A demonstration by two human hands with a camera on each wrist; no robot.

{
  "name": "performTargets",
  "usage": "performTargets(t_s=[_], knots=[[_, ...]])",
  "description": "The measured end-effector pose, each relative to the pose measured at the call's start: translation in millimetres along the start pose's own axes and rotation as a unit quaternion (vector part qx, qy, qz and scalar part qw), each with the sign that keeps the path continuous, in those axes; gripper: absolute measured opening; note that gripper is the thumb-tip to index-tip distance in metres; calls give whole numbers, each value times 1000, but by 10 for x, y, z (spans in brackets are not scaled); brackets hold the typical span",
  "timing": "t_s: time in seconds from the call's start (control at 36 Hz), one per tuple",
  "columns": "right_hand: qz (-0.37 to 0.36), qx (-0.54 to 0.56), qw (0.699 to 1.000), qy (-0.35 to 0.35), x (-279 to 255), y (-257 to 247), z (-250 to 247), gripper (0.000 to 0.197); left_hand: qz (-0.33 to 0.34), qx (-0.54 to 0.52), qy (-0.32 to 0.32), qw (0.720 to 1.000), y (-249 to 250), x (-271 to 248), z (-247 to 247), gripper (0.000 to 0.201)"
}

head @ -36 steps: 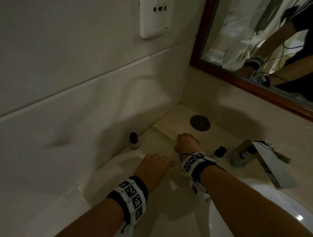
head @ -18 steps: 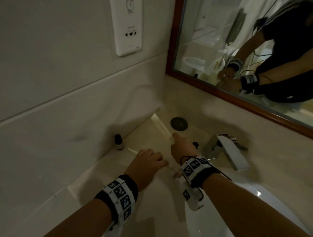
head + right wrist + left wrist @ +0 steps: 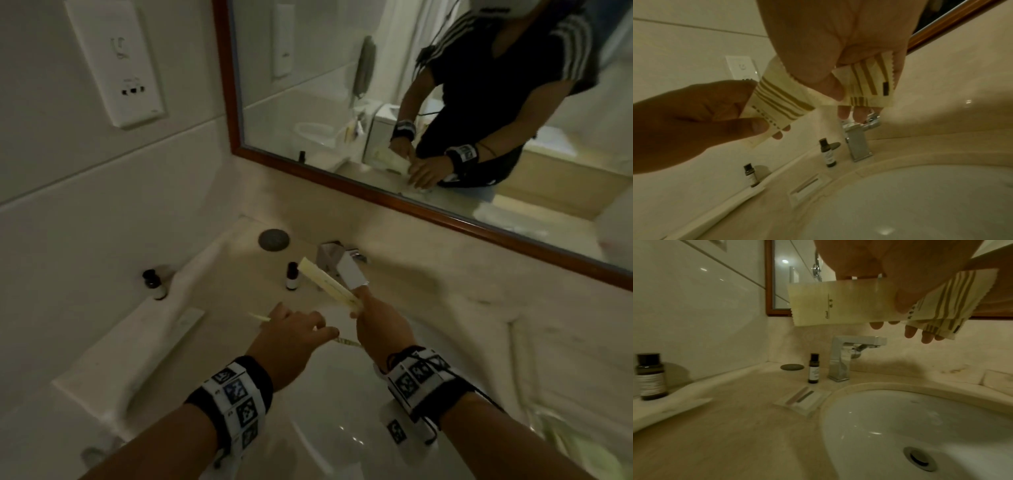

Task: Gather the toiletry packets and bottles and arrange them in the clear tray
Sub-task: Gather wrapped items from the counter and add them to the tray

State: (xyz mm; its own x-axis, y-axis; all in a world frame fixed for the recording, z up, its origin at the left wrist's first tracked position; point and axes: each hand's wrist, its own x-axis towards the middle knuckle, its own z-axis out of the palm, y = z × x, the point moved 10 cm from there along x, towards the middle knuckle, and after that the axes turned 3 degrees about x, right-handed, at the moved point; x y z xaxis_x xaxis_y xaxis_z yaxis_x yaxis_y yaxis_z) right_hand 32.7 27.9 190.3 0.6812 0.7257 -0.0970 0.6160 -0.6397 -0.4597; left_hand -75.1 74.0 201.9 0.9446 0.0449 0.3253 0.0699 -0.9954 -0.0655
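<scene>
My left hand (image 3: 294,329) pinches a flat cream packet (image 3: 838,305) above the counter, thumb underneath. Just to its right, my right hand (image 3: 373,315) grips a long cream packet (image 3: 325,284) with brown stripes at its near end (image 3: 869,84); the far end points up toward the faucet. The clear tray (image 3: 803,400) lies on the counter by the basin rim with two slim sticks in it; my hands hide it in the head view. One small dark bottle (image 3: 292,275) stands left of the faucet. Another dark bottle (image 3: 154,284) stands on the raised ledge by the wall.
A chrome faucet (image 3: 342,267) rises behind the white basin (image 3: 920,426). A round dark cap (image 3: 274,238) sits in the back corner. A flat white packet (image 3: 186,322) lies on the ledge. A wood-framed mirror (image 3: 411,205) runs along the back wall.
Both hands have risen from the counter with their packets. The right hand's long packet, flat on the counter before, now sticks up toward the faucet. The head view has swung right.
</scene>
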Motion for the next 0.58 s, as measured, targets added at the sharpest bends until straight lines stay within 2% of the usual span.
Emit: performTargets(t_s=[0.11, 0.28, 0.58], knots=[[22, -1, 1000, 14, -250, 398, -267, 27, 35, 14, -7, 999, 420, 145, 3, 58], [42, -34, 997, 49, -583, 981, -641, 33, 75, 9, -1, 997, 1021, 401, -10, 56], [76, -56, 992, 81, -1268, 1856, -1091, 27, 139, -51, -3, 989, 2028, 733, 21, 58]])
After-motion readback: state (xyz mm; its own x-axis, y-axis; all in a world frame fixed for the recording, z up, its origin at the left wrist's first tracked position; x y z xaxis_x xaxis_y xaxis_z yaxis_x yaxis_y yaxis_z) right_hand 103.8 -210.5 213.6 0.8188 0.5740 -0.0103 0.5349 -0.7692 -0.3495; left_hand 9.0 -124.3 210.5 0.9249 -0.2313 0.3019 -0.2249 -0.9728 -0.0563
